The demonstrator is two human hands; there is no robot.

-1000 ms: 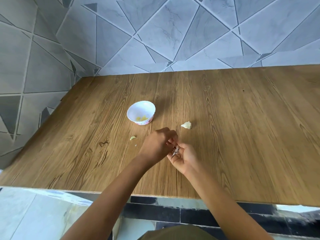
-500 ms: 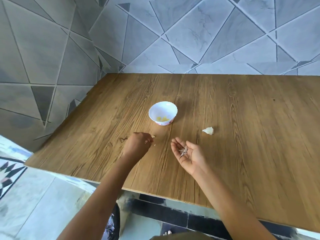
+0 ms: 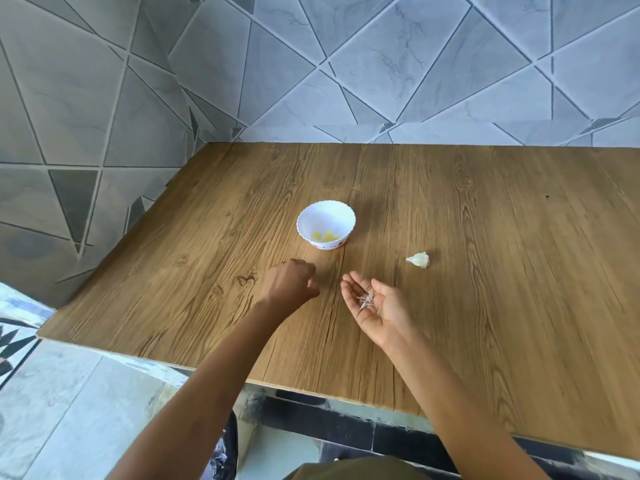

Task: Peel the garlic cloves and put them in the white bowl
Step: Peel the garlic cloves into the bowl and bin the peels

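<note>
While peeled yellow cloves are lying in the white bowl on the wooden table, a whitish garlic piece is sitting on the wood off to its right. Nearer the person, the right hand is lying palm up, fingers relaxed, carrying papery garlic skins. The left hand is curling its fingers near the bowl; whether it is gripping anything cannot be told.

Soft daylight, sharp, wide-angle edge warp
</note>
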